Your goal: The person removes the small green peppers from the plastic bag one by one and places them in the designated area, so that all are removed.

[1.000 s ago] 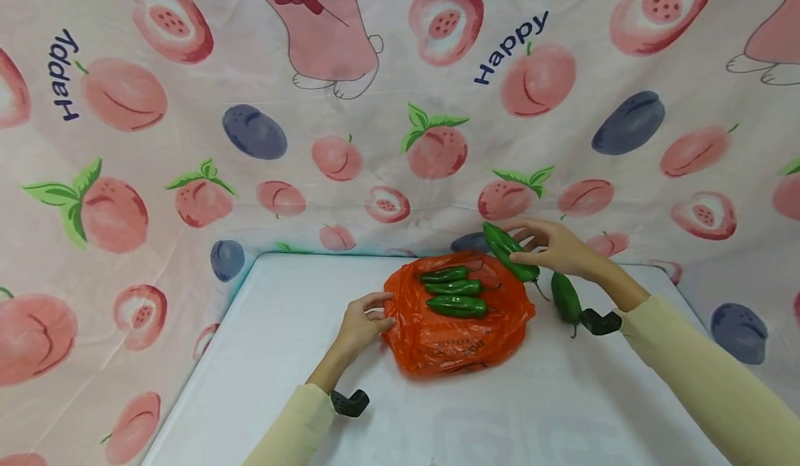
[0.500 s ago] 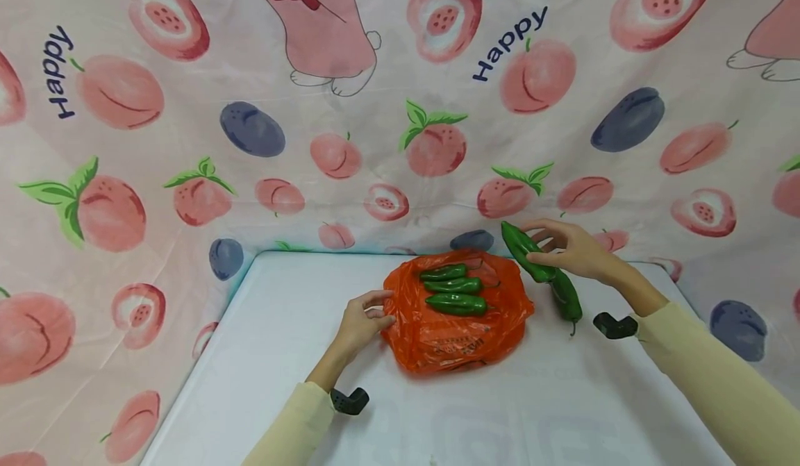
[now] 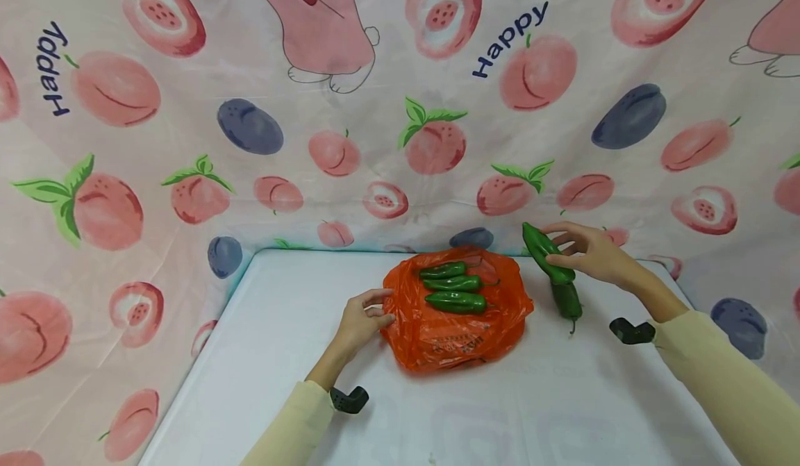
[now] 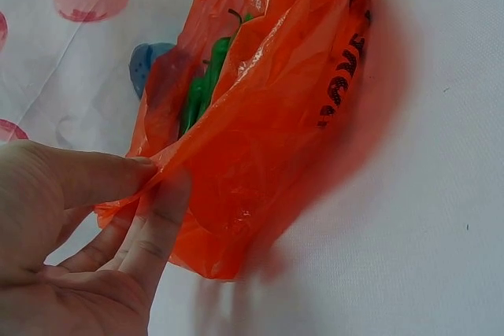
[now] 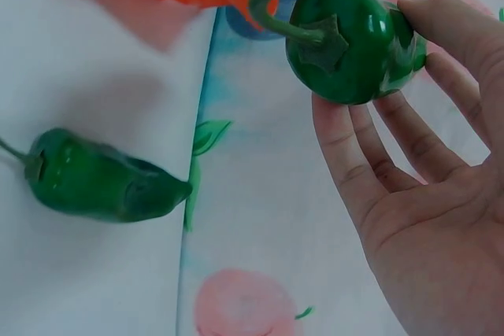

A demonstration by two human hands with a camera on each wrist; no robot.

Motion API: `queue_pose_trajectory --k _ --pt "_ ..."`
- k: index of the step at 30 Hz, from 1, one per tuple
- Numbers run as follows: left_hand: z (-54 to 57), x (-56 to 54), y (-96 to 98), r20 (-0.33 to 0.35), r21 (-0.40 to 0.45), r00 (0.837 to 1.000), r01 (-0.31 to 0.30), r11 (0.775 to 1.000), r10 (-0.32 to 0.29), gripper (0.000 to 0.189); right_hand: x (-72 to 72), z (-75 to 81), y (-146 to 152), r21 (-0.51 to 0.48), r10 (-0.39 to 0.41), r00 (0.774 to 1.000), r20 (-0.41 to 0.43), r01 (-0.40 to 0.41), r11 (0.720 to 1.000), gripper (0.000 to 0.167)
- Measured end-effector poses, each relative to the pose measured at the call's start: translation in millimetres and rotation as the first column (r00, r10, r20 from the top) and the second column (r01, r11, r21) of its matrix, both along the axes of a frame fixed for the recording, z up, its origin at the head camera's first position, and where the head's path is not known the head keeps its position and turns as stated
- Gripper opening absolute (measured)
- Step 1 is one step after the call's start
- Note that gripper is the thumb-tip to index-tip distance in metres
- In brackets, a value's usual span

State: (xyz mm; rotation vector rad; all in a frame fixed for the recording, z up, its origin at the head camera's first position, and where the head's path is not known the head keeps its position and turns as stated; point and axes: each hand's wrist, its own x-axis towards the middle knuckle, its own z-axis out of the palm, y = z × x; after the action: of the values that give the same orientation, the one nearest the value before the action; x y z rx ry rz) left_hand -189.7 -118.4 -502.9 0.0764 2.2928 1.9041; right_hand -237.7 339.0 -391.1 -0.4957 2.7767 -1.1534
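Note:
An orange plastic bag (image 3: 437, 351) lies on the white table with three green peppers (image 3: 456, 303) in a row, seen at its middle. My left hand (image 3: 362, 323) pinches the bag's left edge between thumb and fingers, as the left wrist view shows of the bag's rim (image 4: 165, 155). To the right of the bag, my right hand (image 3: 594, 252) holds another green pepper (image 3: 542, 249) raised above the table. In the right wrist view this pepper (image 5: 346, 45) points its stem toward the camera. Below it a further green pepper (image 5: 102, 179) lies on the table, partly covered in the head view.
The white table (image 3: 300, 278) ends at the back against a cloth (image 3: 375, 139) printed with peaches and plums. A dark wrist camera (image 3: 632, 331) sits at the right wrist and another camera (image 3: 350, 400) at the left.
My right hand has moved to the right with its pepper, away from the bag and over the pepper lying on the table. The left hand keeps its place at the bag.

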Motion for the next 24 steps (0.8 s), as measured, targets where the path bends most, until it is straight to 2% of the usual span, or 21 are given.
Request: queue_pose_trajectory --k 12,15,21,24 --pt "0.9 0.1 0.2 0.009 0.022 1.0 -0.008 1.0 0.008 0.05 2.7 -18.6 23.7 0.014 -0.022 0.999 -0.032 0.022 1.0 0.056" --pt "5.1 1.8 1.1 0.009 0.017 1.0 -0.009 1.0 0.009 0.05 5.3 -21.6 29.2 0.013 -0.048 0.999 -0.012 0.048 0.999 0.057" --pt "21.4 8.2 2.5 0.016 -0.002 1.0 0.012 1.0 -0.012 0.049 9.3 -30.8 39.6 0.011 -0.096 0.995 0.017 0.096 0.995 0.06" --pt "19.3 7.4 2.6 0.021 0.003 1.0 0.006 1.0 -0.006 0.05 11.7 -35.9 44.4 0.014 -0.117 0.993 0.024 0.116 0.993 0.06"
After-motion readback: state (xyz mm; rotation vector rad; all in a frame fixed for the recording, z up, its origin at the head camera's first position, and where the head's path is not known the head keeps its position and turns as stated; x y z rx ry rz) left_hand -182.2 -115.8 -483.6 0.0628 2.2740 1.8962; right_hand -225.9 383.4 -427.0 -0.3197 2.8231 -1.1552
